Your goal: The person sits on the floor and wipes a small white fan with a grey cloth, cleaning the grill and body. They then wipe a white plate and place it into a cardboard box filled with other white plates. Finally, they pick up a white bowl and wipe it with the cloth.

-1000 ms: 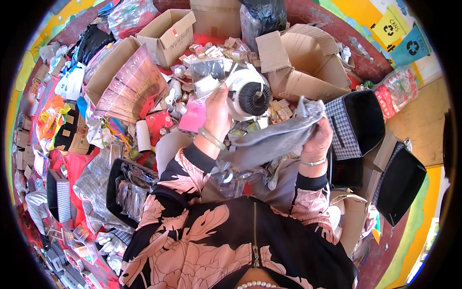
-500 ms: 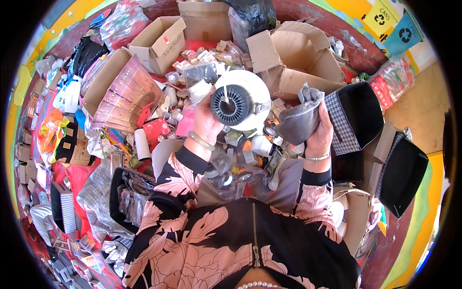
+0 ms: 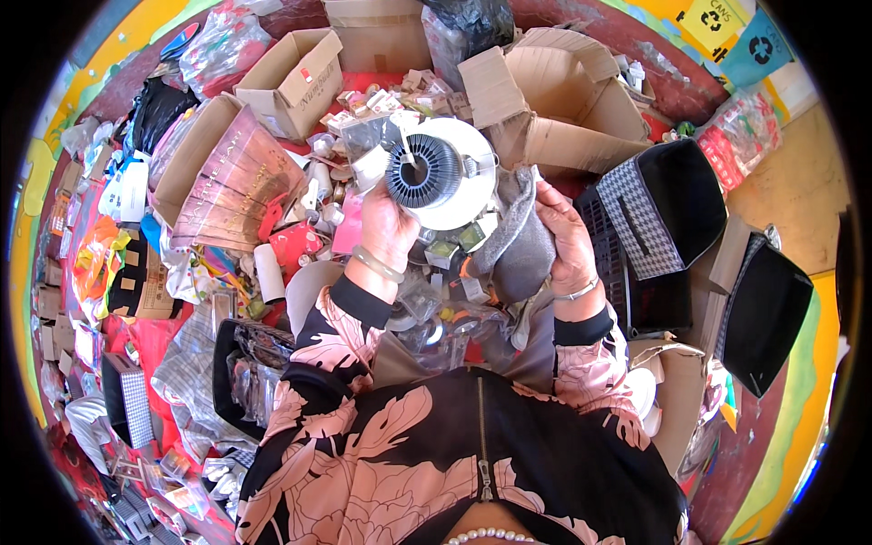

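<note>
A round white downlight (image 3: 468,168) with a dark finned heat sink is held up in my left hand (image 3: 389,222). Its finned back faces me, and a short white cable stands out from the middle. My left fingers are wrapped round its left side, partly hidden behind it. My right hand (image 3: 565,238) is closed on a thick grey cloth (image 3: 520,241). The cloth hangs from the fingers and its upper end touches or overlaps the downlight's right rim; I cannot tell which.
Mixed small boxes, bulbs and plastic packs lie heaped below my hands. An open cardboard box (image 3: 572,104) stands beyond them, another carton (image 3: 295,82) at the far left. Black houndstooth-patterned bins (image 3: 677,213) stand on the right. A black bin (image 3: 232,381) with plastic packs sits near my left arm.
My right hand has brought the grey cloth leftward to the downlight. My left hand has shifted slightly left with the downlight still in it.
</note>
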`<state>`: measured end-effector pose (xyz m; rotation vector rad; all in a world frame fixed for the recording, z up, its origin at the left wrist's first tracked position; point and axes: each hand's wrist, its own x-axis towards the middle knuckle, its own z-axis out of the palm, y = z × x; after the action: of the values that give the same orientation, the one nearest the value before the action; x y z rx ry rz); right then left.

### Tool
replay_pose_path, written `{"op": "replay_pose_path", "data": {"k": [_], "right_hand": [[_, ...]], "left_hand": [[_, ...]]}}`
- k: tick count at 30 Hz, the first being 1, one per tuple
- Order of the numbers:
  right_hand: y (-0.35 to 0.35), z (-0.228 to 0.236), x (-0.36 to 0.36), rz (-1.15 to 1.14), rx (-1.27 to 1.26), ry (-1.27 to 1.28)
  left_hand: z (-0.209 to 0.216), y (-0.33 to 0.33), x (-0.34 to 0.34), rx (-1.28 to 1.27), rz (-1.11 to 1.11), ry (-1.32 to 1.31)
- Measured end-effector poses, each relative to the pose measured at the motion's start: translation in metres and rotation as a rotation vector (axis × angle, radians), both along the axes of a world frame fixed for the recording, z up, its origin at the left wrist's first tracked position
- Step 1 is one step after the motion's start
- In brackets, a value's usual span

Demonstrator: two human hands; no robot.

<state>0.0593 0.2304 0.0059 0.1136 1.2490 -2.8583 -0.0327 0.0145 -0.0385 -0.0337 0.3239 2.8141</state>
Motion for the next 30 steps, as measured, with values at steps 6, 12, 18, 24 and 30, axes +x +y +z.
{"op": "replay_pose_path", "data": {"k": [6, 12, 18, 24, 30], "right_hand": [[-0.015, 0.003, -0.003, -0.089, 0.072, -0.084], [-0.014, -0.006, -0.005, -0.015, 0.184, -0.068], [-0.009, 0.006, 0.003, 0.086, 0.168, 0.003], [-0.009, -0.010, -0.005, 0.012, 0.182, -0.072], [-0.023, -0.023, -0.001, -0.155, 0.202, -0.052]], "left_hand": [[-0.007, 0.006, 0.000, -0.047, -0.012, -0.012], [-0.010, 0.012, 0.011, -0.101, -0.074, 0.193], [-0.001, 0.012, 0.021, -0.155, -0.113, 0.067], [-0.004, 0.016, 0.016, -0.189, -0.100, 0.048], [0.010, 0.013, 0.017, -0.262, -0.081, 0.092]]}}
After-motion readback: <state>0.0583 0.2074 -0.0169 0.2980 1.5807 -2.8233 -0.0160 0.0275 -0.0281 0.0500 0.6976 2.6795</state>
